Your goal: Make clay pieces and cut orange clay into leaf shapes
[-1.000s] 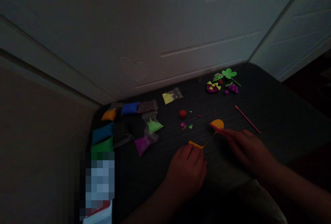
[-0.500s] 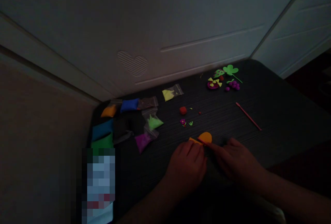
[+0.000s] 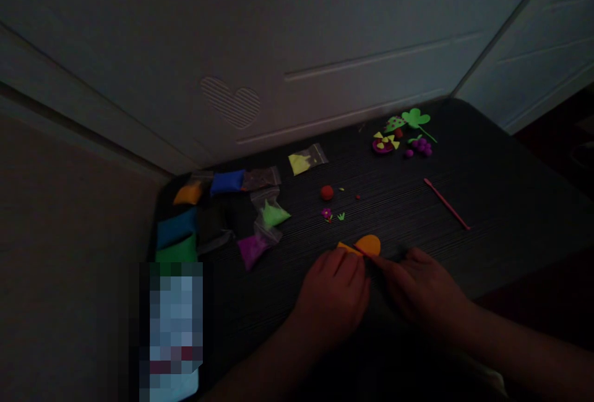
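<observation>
A flat, rounded piece of orange clay [image 3: 370, 245] lies on the dark table, with a straight-edged orange piece [image 3: 349, 248] beside it. My left hand [image 3: 335, 287] is closed over the straight-edged piece, fingers together and pressing it to the table; its near part is hidden. Between the fingers of my right hand [image 3: 427, 284] is a thin reddish modelling tool [image 3: 366, 253], its tip lying at the line between the two orange pieces. Farther off lie a red clay ball [image 3: 327, 192], a small purple flower [image 3: 327, 213] and a tiny green sprig [image 3: 341, 216].
Bags of coloured clay, among them a blue bag [image 3: 227, 182] and a purple bag [image 3: 252, 250], lie at left. A pink stick tool [image 3: 446, 203] is on the right. Finished clay pieces, including purple grapes [image 3: 422, 146], sit near the white panel [image 3: 348, 99]. A blurred bright object [image 3: 174, 328] is at lower left.
The camera view has shifted slightly, so the bags and panel appear a little left and higher. Both hands and the tool stay nearly in place on the orange clay.
</observation>
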`<state>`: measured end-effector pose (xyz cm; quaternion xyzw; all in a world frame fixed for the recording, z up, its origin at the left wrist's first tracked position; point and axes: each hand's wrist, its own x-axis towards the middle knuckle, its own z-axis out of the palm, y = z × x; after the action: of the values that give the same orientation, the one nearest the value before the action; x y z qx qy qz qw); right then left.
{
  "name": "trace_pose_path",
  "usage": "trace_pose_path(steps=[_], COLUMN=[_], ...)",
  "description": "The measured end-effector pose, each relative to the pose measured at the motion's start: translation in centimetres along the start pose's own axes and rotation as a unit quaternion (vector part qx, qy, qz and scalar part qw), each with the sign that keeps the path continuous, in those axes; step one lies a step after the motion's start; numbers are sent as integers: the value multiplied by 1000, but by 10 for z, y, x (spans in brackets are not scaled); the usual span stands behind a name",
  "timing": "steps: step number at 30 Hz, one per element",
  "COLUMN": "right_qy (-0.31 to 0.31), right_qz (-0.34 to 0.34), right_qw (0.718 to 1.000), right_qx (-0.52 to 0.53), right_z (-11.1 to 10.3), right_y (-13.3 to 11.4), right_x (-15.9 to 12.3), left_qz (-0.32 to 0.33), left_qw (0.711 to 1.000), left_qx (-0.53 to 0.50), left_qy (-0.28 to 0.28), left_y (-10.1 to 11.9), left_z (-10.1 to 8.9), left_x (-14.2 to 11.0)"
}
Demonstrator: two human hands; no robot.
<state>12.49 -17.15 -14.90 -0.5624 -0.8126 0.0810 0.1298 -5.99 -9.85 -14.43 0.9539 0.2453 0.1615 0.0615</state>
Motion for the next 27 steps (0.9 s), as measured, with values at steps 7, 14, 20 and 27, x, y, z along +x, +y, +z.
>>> trace_pose_path(steps=[7, 14, 20, 27], right_qy=[10, 0, 35, 73], right_qz=[-19, 7, 65, 173], right_qw=[999, 1000, 997, 972], right_qx=[-43, -29, 27, 139], right_z=[2, 3, -2, -10], right_y=[0, 2, 13, 28], right_x=[5, 1, 4, 5], left_qz=[-1, 3, -21, -75], left_qw=[1000, 1000, 1000, 996], left_qx=[3, 4, 3, -20], left_qy=[2, 10, 22, -39], left_y=[-1, -1, -3, -6], left_z=[-1, -1, 0, -1], left_x=[1, 1, 0, 2])
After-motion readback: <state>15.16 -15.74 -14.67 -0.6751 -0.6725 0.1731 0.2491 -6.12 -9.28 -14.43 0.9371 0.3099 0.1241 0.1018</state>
